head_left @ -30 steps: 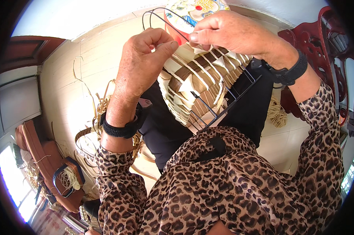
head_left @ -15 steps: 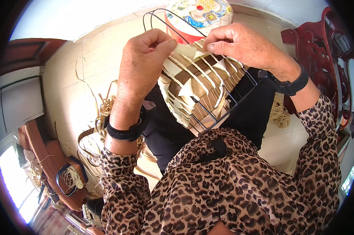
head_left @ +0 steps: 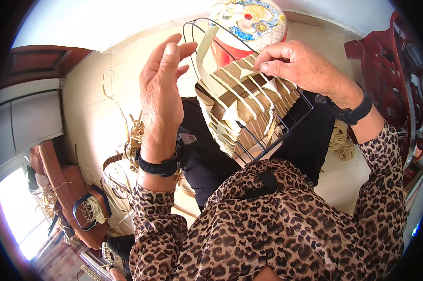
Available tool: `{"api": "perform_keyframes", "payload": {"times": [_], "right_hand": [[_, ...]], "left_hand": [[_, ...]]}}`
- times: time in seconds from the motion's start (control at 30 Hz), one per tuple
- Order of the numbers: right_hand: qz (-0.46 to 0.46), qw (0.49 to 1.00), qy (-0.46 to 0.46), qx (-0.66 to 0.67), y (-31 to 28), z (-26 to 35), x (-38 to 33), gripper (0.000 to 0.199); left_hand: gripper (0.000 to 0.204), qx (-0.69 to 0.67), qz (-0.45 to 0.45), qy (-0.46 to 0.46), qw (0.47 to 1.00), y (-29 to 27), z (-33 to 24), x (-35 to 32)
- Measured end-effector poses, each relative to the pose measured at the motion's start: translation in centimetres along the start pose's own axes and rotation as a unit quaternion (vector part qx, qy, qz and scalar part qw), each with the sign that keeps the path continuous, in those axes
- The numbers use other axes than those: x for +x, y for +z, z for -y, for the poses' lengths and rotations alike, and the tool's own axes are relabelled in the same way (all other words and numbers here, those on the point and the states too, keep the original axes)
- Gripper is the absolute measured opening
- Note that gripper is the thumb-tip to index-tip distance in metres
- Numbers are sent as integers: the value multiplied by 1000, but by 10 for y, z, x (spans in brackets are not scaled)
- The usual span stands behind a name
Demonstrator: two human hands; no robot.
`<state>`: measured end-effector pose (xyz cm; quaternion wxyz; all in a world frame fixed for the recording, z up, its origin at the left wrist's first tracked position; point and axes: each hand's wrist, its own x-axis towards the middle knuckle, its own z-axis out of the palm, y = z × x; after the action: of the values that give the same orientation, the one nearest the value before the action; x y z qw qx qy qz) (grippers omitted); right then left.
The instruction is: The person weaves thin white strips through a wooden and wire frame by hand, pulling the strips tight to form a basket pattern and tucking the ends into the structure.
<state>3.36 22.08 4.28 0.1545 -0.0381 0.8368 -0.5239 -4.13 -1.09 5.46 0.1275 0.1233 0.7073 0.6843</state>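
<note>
A partly woven basket (head_left: 255,92) on a black wire frame (head_left: 286,130) lies tilted across my lap. Brown and pale flat strips run through pale cords on its side, and small folded strip ends stick out like triangles. One loose pale strip (head_left: 203,61) curves up from the weave, past the frame's far wire loops. Left of that strip, my left hand (head_left: 164,84) is raised with fingers apart and nothing in it. My right hand (head_left: 293,65) pinches at the far right edge of the woven side, thumb against fingers; exactly what lies between the fingertips is hidden.
A round stool (head_left: 249,21) with a patterned top stands beyond the basket. Carved dark red wooden furniture (head_left: 375,61) is at the right. Loose strips (head_left: 120,168) lie on the floor at left, and a cord bundle (head_left: 341,143) at right. A brown bench (head_left: 64,187) stands far left.
My left hand has let go of the pale strip and moved left, its fingers opening. The strip now stands up in a curve. My right hand stays at the basket's edge.
</note>
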Motion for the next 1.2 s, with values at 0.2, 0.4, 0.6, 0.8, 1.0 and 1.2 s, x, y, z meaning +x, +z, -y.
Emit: {"api": "perform_keyframes", "payload": {"times": [0.2, 0.4, 0.6, 0.8, 1.0, 1.2], "right_hand": [[3, 1000, -11, -15, 0, -1, 3, 20], [-43, 996, -49, -64, -1, 6, 4, 23], [-12, 985, -103, -137, -10, 34, 18, 18], [57, 990, 7, -127, -5, 59, 32, 19], [99, 986, 29, -132, -4, 64, 36, 27], [117, 985, 53, -118, 0, 68, 30, 28]], "left_hand": [[25, 60, 22, 9, 998, 8, 4, -8], [10, 229, 61, 100, 966, 18, -10, -8], [7, 367, 29, 212, 905, 22, -14, -13], [10, 374, -18, 176, 910, 28, -17, -26], [8, 364, -22, 190, 912, 23, -15, -28], [5, 323, -6, 165, 932, 17, -12, -28]]}}
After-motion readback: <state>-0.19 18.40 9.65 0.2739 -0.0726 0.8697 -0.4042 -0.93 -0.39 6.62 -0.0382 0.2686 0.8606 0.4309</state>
